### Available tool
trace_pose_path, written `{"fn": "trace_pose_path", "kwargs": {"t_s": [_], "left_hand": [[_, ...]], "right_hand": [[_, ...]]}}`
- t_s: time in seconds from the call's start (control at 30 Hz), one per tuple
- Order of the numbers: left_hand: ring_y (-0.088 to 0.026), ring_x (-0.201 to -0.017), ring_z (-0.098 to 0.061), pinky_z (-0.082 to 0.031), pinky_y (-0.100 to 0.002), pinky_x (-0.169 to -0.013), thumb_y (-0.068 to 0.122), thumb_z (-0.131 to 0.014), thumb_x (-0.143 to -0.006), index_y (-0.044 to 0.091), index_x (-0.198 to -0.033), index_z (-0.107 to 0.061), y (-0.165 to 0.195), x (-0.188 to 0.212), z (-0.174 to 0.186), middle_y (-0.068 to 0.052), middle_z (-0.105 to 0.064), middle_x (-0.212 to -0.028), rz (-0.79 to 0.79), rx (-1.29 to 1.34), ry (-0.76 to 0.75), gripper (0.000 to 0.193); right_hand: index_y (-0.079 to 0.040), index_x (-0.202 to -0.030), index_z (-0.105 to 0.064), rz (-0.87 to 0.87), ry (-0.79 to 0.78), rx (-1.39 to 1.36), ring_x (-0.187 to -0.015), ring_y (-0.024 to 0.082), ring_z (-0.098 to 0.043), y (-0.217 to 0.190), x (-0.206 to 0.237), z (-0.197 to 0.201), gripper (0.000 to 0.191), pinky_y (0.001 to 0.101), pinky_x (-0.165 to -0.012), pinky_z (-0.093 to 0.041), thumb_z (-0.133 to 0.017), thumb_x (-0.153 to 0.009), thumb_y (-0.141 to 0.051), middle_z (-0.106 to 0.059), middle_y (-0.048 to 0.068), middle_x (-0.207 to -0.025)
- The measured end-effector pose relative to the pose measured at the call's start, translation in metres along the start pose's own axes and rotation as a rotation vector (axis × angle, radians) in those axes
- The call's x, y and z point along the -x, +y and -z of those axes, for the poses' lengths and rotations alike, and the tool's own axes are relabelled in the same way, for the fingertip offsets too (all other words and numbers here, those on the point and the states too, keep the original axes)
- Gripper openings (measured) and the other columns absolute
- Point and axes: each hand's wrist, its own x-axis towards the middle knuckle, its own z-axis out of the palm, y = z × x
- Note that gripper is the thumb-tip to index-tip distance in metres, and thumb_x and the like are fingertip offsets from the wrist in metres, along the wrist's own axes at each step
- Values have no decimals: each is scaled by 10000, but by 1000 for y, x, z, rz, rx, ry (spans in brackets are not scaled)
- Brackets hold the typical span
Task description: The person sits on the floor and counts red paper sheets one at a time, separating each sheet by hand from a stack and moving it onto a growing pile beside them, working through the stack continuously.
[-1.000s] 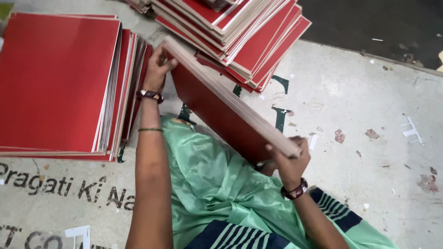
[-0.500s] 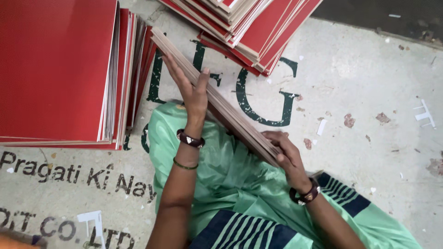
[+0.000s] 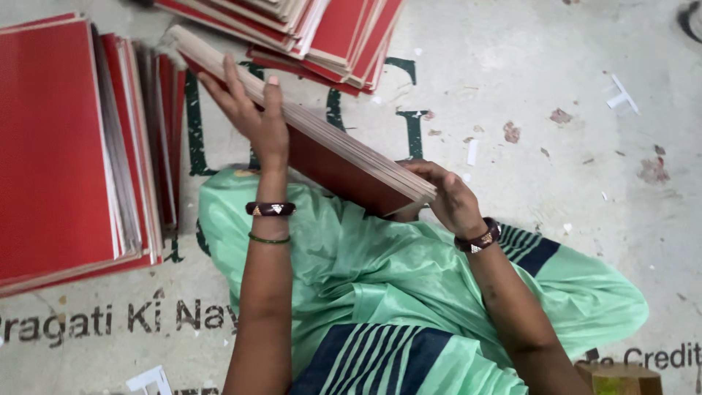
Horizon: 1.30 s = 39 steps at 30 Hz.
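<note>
We hold a bundle of red boards [image 3: 322, 150] edge-up between both hands, above our lap and the green cloth [image 3: 365, 263] that covers it. Our left hand [image 3: 252, 117] presses flat against the bundle's upper end at about 11 o'clock, fingers spread and extended rather than curled, so it steadies the near face more than it clasps. Our right hand [image 3: 450, 197] wraps the lower corner at about 3 o'clock, fingers closed around the end; how far the thumb reaches behind we cannot tell.

Since 1 second ago the bundle has tipped from showing its broad red face to showing mostly its pale layered edges, and it now sits closer to our body. That suggests the boards are being squared up as 1 pack.

At 9 o'clock lies a large stack of red boards [image 3: 58, 146] on the printed floor [image 3: 556, 80]; at 12 o'clock a second, fanned pile [image 3: 344, 33] rests.
</note>
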Motion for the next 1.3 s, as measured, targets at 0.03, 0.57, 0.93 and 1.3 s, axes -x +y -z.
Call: {"fn": "trace_pose_path", "kwargs": {"t_s": [0.03,0.57,0.93,1.3], "left_hand": [[-399,-1675,-19,-120,-558,-1379,432,-663,-1036,234,-1668,-353,-1,-2,-3,-218,1,-1772,-2,-36,-3,731],[-386,-1663,89,-69,-576,-1383,321,-670,-1088,257,-1690,-301,-13,-7,0,-202,121,-1759,13,120,-72,709],[-366,-1673,73,-89,-535,-1375,290,-668,-1060,253,-1661,-359,-1,0,21,-188,68,-1783,41,162,-40,677],[-415,-1636,-9,-125,-480,-1315,180,-772,-930,157,-1290,-674,28,-12,14,-278,-41,-1728,83,100,-64,374]], "right_hand": [[80,-1364,-552,0,30,7,-1342,276,-549,2,2,5,791,420,-1156,-431,-562,-1009,-627,-569,194,-1440],[46,-1213,-651,-24,71,-4,-1199,208,-614,4,1,28,407,347,-1074,-455,-644,-1035,-320,-681,129,-1253],[69,-1125,-664,30,269,-3,-999,167,-670,7,-8,42,449,335,-942,-553,-595,-1065,-371,-704,91,-1075],[52,-940,-696,149,237,233,-939,171,-636,10,0,26,473,311,-915,-483,-603,-1083,-389,-705,107,-985]]}}
